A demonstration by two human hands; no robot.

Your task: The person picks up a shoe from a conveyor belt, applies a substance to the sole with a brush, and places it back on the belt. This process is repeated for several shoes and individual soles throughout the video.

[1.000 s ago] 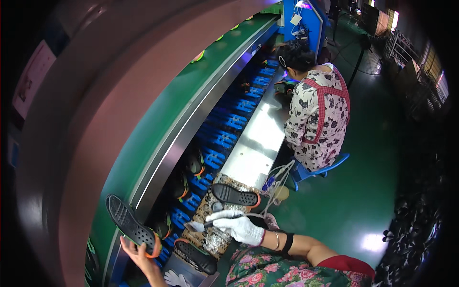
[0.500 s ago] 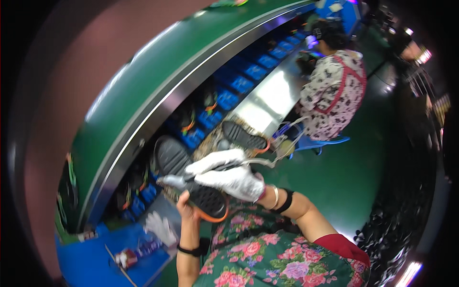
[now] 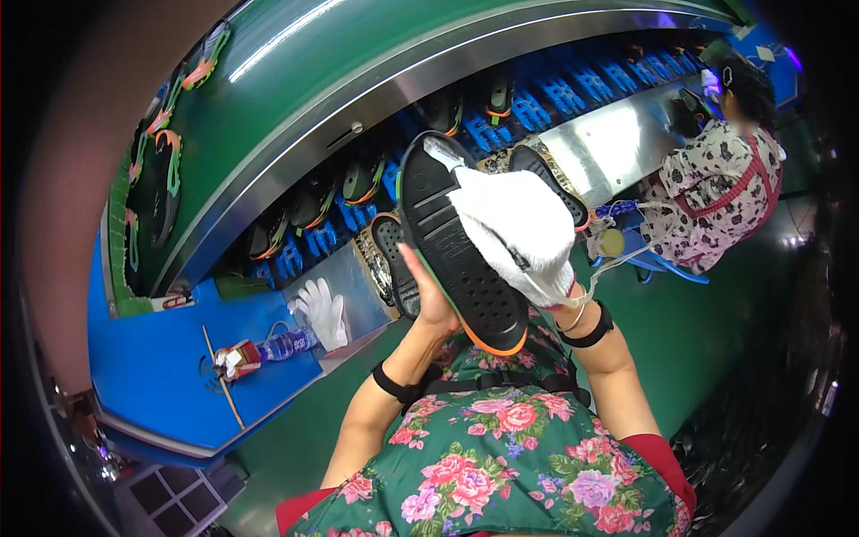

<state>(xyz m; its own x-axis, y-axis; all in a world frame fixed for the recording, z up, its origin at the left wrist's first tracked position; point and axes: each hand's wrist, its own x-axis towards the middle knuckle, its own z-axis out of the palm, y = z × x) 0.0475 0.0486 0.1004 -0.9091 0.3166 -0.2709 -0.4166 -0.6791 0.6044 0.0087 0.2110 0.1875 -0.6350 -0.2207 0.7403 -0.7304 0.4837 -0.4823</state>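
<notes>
Black shoe sole (image 3: 461,246) with orange edge, tread up | bare left hand (image 3: 432,300) closed around it from beneath | gloved right hand (image 3: 523,234) pressing white cloth (image 3: 445,154) onto sole, grip closed | spare glove (image 3: 324,311) on worktop (image 3: 161,358)

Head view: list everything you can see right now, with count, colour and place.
shoe sole: one, black with orange edge, held up at centre
spare soles: two, black, on the patterned mat behind it
conveyor belt: one, green, curving across the top
blue holders: a row, some holding shoes, under the belt
loose glove: one, white, on the metal shelf
bottle: one, lying on the blue table
co-worker: one, patterned top, seated far right
left hand: bare, gripping the sole
right hand: white glove, pressed on the sole
</notes>
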